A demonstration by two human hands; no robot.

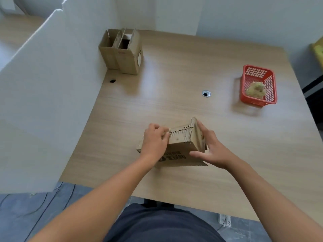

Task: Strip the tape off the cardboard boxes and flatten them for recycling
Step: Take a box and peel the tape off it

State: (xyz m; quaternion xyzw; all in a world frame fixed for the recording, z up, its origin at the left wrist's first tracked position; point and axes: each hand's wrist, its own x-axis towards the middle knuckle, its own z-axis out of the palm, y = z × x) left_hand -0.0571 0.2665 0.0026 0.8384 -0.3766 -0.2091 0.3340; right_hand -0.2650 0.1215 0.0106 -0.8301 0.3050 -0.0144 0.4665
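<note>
Cardboard box (180,143) | left hand (154,142) pinching top | right hand (210,146) flat against end

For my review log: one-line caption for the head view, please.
Left hand grips the top of a cardboard box, right hand braces its end; red basket holds wadded tape.

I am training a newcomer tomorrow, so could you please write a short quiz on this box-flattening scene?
1. True or false: the red basket holds a crumpled wad.
2. Where do the two far boxes stand? A) beside the basket B) next to the white partition C) on the floor
3. Fill in: the left hand grips the near box at its top, while the right hand presses straight fingers on its ____ side.
Key: 1 true; 2 B; 3 right.
</note>
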